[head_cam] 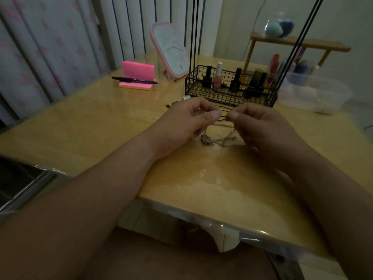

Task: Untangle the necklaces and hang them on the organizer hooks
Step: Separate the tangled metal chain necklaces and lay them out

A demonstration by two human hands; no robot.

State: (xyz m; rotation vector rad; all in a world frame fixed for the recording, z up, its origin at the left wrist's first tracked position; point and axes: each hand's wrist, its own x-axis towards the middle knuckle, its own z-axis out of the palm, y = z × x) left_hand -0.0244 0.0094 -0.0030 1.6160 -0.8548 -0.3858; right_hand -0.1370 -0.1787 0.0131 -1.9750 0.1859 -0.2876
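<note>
Broadly, the scene: a wooden counter (80, 126) under a clear cover is seen, with everything laid out in dim light.
Organizer: a black wire organizer (230, 91) is stood at the far side, its basket filled with polish bottles and thin uprights rising out of frame; its hooks are not seen.
Left hand (181, 126): a narrow grip is held, thumb and forefinger pinched on a dark strand.
Right hand (262, 128): the same strand is pinched close beside the left grip, fingertips nearly touching.
Necklaces (220, 138): a tangled cluster of fine chains is hung from the hands and rested on the counter below them, just in front of the organizer.
Step in hand: one strand is judged to be being worked free of the knot.
Advice: the strand should be eased apart gently, slack fed toward the knot, never pulled taut, lest the tangle be tightened.
</note>
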